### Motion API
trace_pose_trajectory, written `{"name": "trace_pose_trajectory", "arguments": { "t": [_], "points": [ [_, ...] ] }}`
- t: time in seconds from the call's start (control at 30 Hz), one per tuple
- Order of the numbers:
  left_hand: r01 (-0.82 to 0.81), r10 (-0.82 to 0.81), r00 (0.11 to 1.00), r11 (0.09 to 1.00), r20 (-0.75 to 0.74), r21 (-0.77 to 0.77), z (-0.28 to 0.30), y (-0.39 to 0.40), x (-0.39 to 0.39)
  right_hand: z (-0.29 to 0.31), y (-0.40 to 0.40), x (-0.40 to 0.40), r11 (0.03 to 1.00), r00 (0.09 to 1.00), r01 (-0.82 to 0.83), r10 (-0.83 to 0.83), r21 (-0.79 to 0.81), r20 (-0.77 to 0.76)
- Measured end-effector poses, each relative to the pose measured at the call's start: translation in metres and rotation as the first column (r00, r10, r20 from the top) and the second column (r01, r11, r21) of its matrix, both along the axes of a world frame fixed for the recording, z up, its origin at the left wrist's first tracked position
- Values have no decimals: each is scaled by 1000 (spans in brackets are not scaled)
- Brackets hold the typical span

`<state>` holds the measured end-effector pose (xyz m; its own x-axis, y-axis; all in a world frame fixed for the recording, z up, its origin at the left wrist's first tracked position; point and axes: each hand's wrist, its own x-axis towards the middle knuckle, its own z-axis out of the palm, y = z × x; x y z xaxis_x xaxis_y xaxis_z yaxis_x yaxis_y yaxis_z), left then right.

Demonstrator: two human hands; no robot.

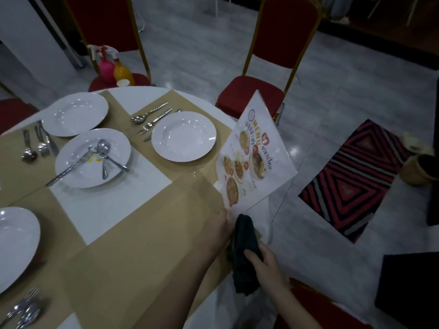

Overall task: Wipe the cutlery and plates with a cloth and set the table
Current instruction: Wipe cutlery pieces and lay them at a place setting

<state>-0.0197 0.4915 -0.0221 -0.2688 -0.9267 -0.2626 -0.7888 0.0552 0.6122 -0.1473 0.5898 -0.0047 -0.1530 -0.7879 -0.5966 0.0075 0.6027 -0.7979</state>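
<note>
My right hand grips a dark cloth just off the table's near right edge. My left hand, blurred, holds the lower corner of a laminated menu that tilts up over the table edge. On the round white table with tan placemats, a dirty plate carries a spoon, a fork and a knife. Clean plates sit at the right, far left and near left. Cutlery sets lie beside them.
Red chairs with gold frames stand around the table. One chair holds a pink and an orange spray bottle and a paper cup. A striped red rug and woven baskets lie on the floor at right.
</note>
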Motion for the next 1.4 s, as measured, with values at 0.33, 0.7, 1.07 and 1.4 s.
{"name": "trace_pose_trajectory", "arguments": {
  "t": [0.33, 0.7, 1.07, 1.4],
  "points": [
    [-216, 209, 966, 976, 153, 31, -5, 55, 160, 12, -18, 106, 971, 970, -232, 226, 60, 93],
    [-457, 462, 885, 886, -59, 81, -14, 64, 294, 25, -52, 216, 942, 942, -336, 336, -5, 13],
    [-593, 647, 724, 761, -241, 262, -22, 8, 310, 10, -94, 220, 950, 950, -312, 311, -31, -31],
    [-689, 849, -94, 321, -519, 650, -19, -89, 305, -13, -140, 213, 947, 947, -320, 320, -1, 28]
  ]
}}
